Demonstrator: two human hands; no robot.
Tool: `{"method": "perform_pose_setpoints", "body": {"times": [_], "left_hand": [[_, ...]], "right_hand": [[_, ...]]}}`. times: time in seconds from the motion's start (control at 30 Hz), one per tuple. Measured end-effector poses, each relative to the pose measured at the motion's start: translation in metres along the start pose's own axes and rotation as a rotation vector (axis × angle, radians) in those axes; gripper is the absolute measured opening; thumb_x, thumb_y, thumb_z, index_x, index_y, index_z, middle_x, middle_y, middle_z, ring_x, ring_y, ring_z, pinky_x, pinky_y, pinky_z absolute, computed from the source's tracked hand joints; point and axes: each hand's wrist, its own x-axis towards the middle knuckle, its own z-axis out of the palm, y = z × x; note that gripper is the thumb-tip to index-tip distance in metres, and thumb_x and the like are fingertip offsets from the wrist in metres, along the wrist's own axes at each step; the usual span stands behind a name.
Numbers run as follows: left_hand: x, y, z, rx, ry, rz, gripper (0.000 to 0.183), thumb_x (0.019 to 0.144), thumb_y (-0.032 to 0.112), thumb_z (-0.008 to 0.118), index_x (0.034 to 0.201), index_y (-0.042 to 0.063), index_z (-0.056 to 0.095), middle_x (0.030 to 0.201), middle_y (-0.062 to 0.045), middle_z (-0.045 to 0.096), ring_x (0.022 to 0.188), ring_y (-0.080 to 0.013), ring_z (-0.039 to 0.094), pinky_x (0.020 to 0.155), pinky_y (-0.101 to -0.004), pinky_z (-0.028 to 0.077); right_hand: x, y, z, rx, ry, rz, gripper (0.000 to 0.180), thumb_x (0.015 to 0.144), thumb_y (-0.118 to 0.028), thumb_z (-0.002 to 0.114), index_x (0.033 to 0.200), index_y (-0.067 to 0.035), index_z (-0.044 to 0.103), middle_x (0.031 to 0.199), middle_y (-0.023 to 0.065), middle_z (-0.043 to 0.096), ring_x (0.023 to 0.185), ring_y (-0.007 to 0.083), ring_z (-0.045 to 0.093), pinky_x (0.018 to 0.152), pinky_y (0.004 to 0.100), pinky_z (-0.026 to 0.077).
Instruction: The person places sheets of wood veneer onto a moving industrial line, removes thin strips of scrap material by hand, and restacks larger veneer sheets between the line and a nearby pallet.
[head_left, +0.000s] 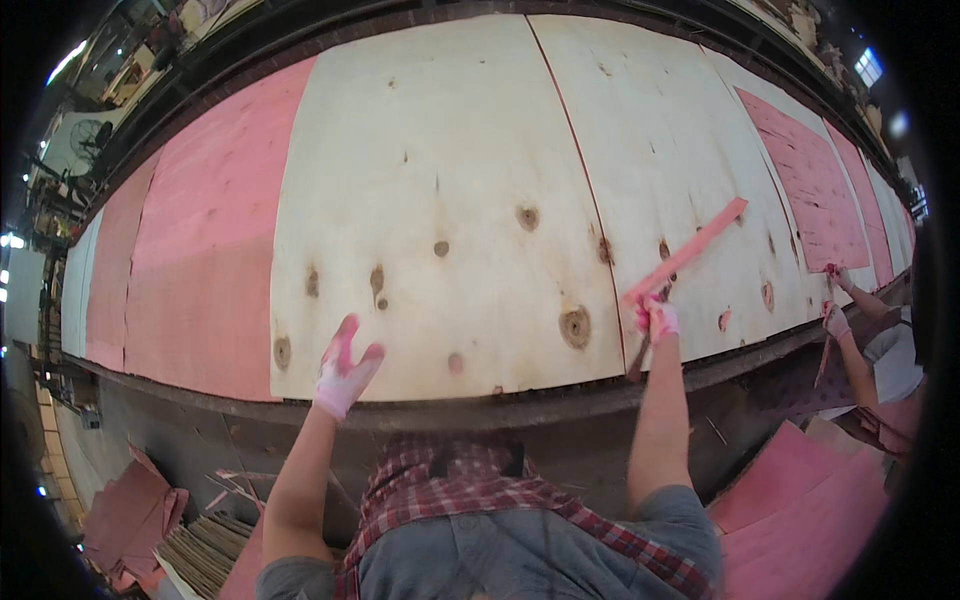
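Note:
My left hand (349, 371), in a white glove with pink-stained fingers, hovers near the front edge of a pale wood veneer sheet (465, 165). Its fingers are spread and hold nothing. My right hand (657, 318), gloved likewise, is closed around a narrow pink veneer strip (694, 244), which slants up and to the right over a second pale sheet (660, 135). A dark, narrow object (639, 358) shows just below that hand; whether I grip it too is unclear. Dark knots mark both pale sheets, and a thin reddish gap runs between them.
Pink veneer (210, 225) covers the left part of the long table. At the far right, a co-worker's gloved hands (836, 322) are by a smaller pink sheet (810, 180). Pink sheets (802, 502) lie at lower right; more veneer (135, 510) is stacked at lower left.

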Motion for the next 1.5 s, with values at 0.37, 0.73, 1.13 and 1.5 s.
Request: {"method": "perform_pose_setpoints", "body": {"times": [0.37,0.73,1.13,1.5], "left_hand": [[0.037,0.097,0.044,-1.567,-0.983,-0.845,0.069,0.086,0.053,0.049,0.127,-0.002,0.042,0.119,-0.017,0.054,0.108,-0.0255,0.054,0.093,-0.0387,0.043],[0.007,0.127,0.076,-1.400,-0.631,-0.034,0.038,0.083,0.009,0.058,0.118,-0.001,0.049,0.111,-0.011,0.057,0.105,-0.0186,0.052,0.094,-0.0320,0.039],[-0.041,0.056,-0.010,-1.181,0.069,-0.156,0.029,0.087,0.021,0.058,0.106,-0.001,0.054,0.100,-0.006,0.060,0.092,-0.0117,0.056,0.080,-0.0250,0.046],[-0.062,0.001,-0.093,-0.638,-0.722,-0.197,0.034,0.084,0.011,0.055,0.114,-0.003,0.049,0.103,-0.018,0.059,0.089,-0.0263,0.061,0.078,-0.0334,0.050]], "right_hand": [[-0.225,-0.065,0.138,-0.304,-1.156,0.000,0.023,0.075,-0.014,0.065,0.092,-0.001,0.058,0.073,0.0060,0.058,0.049,0.0103,0.052,0.039,0.0229,0.041],[-0.261,-0.022,0.151,-0.383,-1.018,-0.125,0.039,0.089,-0.029,0.051,0.118,-0.004,0.049,0.093,0.0052,0.061,0.061,0.0081,0.052,0.052,0.0231,0.045],[-0.308,-0.056,0.270,-0.022,-0.999,-0.129,0.026,0.085,-0.020,0.058,0.102,0.000,0.061,0.078,0.0046,0.063,0.050,0.0081,0.050,0.045,0.0221,0.041],[-0.336,-0.094,0.324,-0.890,-1.306,-0.470,0.021,0.076,-0.013,0.058,0.096,-0.008,0.063,0.070,0.0019,0.062,0.046,0.0094,0.053,0.041,0.0229,0.045]]}}
